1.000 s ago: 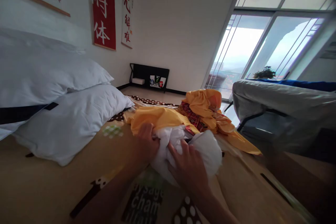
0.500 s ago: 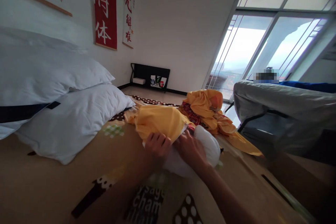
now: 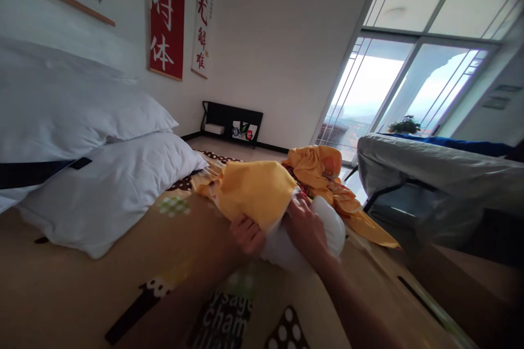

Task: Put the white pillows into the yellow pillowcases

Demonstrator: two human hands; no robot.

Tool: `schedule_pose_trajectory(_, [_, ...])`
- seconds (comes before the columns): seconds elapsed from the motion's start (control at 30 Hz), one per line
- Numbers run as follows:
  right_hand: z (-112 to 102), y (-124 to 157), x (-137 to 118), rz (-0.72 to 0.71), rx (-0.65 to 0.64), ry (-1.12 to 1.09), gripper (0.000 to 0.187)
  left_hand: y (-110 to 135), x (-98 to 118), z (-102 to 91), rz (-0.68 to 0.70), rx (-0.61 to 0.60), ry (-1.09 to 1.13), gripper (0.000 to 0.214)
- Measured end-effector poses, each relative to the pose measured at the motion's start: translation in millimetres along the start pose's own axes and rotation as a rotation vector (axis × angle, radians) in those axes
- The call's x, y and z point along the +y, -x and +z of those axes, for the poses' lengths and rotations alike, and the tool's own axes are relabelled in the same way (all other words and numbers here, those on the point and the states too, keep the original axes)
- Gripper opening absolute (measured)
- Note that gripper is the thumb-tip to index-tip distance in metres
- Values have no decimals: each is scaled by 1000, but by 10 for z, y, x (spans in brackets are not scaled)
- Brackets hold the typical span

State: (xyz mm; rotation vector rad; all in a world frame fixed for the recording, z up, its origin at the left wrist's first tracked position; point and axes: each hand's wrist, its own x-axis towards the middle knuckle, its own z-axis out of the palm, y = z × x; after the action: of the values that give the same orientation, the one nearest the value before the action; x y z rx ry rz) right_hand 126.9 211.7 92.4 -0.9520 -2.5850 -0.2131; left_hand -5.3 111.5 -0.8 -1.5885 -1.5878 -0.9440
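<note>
A yellow pillowcase [image 3: 256, 188] covers the far part of a white pillow [image 3: 329, 223], whose near end bulges out of the case. My left hand [image 3: 248, 234] is closed, its curled fingers gripping the near edge of the case. On the right side of the opening, my right hand [image 3: 305, 226] lies over the white pillow, fingers bent at the case's edge; its fingertips are partly hidden by the cloth. Just behind the pillow is a crumpled heap of yellow cloth [image 3: 317, 166] with reddish patterned parts.
White pillows [image 3: 106, 191] are stacked on the left of the brown patterned bedsheet [image 3: 102, 283]. A plastic-covered table [image 3: 429, 158] stands at the right, near the glass doors [image 3: 380, 82]. A low black shelf [image 3: 233, 112] is by the back wall.
Both hands stay on the pillowcase, shifted slightly right. The case looks fuller and rounder over the pillow. The view has tilted a little.
</note>
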Motion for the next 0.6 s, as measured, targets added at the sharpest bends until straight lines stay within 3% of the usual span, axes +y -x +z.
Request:
schedule_pose_trajectory(0.2, [-32, 158, -188, -284, -94, 85, 45, -203, -52, -340, -57, 228, -245, 12])
schedule_pose_trajectory(0.33, [23, 203, -346, -403, -92, 37, 39, -252, -4, -503, -47, 217, -239, 17])
schedule_pose_trajectory(0.47, [167, 79, -368, -513, -117, -65, 23, -220, 106, -438, 29, 275, -164, 25])
schedule_pose_trajectory(0.6, [324, 92, -298, -452, -62, -117, 23, -174, 170, -301, 104, 252, -119, 31])
